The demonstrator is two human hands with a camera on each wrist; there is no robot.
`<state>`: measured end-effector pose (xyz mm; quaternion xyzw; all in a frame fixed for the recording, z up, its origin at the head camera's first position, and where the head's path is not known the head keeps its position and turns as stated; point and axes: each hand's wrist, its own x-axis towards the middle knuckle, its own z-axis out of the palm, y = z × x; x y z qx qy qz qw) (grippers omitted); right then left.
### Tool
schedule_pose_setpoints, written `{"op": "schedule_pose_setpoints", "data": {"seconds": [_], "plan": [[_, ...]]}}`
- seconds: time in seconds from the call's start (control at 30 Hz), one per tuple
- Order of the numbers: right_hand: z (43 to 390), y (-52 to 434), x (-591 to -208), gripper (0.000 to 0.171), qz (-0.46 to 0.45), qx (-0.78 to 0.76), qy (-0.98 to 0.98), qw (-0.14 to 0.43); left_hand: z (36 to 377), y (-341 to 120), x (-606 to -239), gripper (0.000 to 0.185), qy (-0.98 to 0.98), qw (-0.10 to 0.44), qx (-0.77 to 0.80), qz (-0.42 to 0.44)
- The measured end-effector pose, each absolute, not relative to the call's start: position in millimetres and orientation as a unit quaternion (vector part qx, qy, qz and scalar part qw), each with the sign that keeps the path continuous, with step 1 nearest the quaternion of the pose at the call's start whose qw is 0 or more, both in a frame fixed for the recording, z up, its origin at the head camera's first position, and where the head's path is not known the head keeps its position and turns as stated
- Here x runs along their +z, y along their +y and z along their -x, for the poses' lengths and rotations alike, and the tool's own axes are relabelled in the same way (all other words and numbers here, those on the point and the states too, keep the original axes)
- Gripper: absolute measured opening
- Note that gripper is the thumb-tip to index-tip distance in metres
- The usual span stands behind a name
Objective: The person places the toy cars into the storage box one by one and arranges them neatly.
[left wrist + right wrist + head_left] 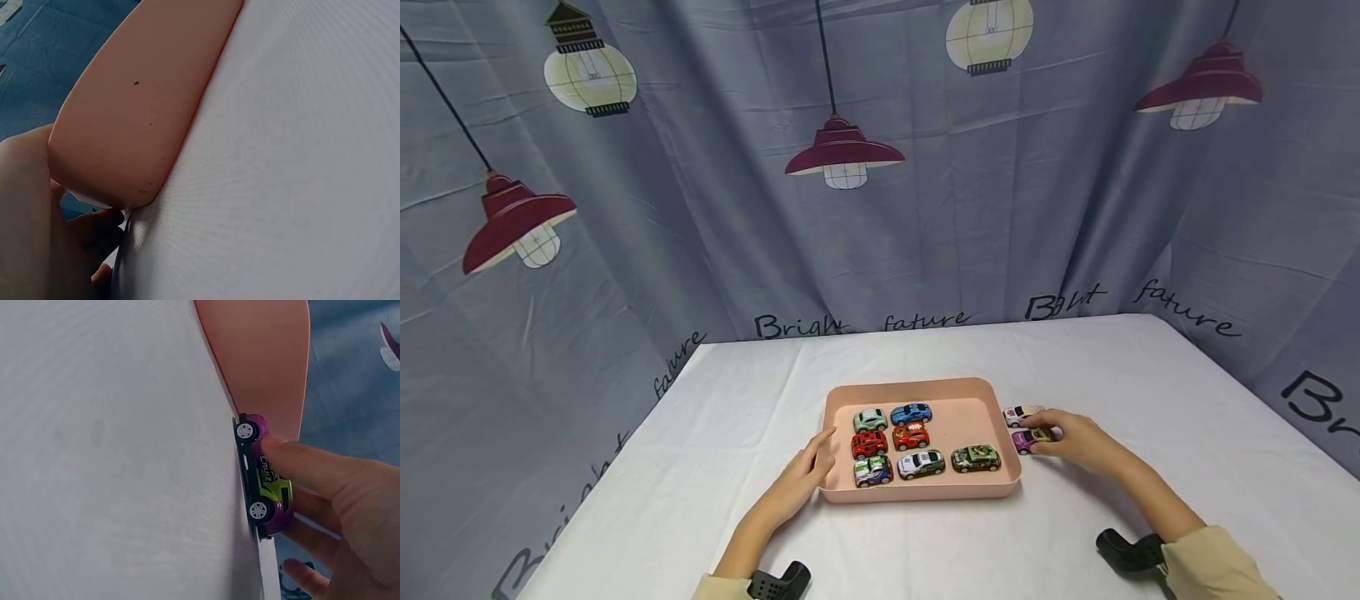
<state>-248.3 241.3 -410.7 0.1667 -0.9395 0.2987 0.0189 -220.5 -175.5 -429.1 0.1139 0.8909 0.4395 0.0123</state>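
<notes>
A pink tray [917, 494] holds several toy cars, among them a camouflage-patterned toy car [976, 458] and a blue one [912, 413]. My left hand [803, 477] holds the tray's left side; in the left wrist view the tray's wall [137, 106] hides part of that hand. Just right of the tray, my right hand [1078, 442] pinches a purple and yellow-green toy car [265, 469] between thumb and fingers. The purple car's wheels are at the white tabletop. Behind it lies a white toy car [1021, 415], partly hidden by the right hand.
A white cloth covers the table [925, 550]. Around its back and sides hangs a blue-grey curtain [880, 242] printed with lamps and lettering. Black wrist mounts [1129, 552] sit at both sleeve ends.
</notes>
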Motion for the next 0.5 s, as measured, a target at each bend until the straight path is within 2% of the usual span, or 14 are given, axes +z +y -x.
{"op": "schedule_pose_setpoints", "data": {"seconds": [0.2,0.5], "plan": [[250,245,-419,0.039,-0.167,0.300,-0.939,-0.002,206,-170,-406,0.046,0.889,0.024,0.440,-0.128],[251,247,-421,0.039,-0.169,0.315,-0.934,-0.001,205,-170,-405,0.046,0.889,0.023,0.440,-0.122]]}}
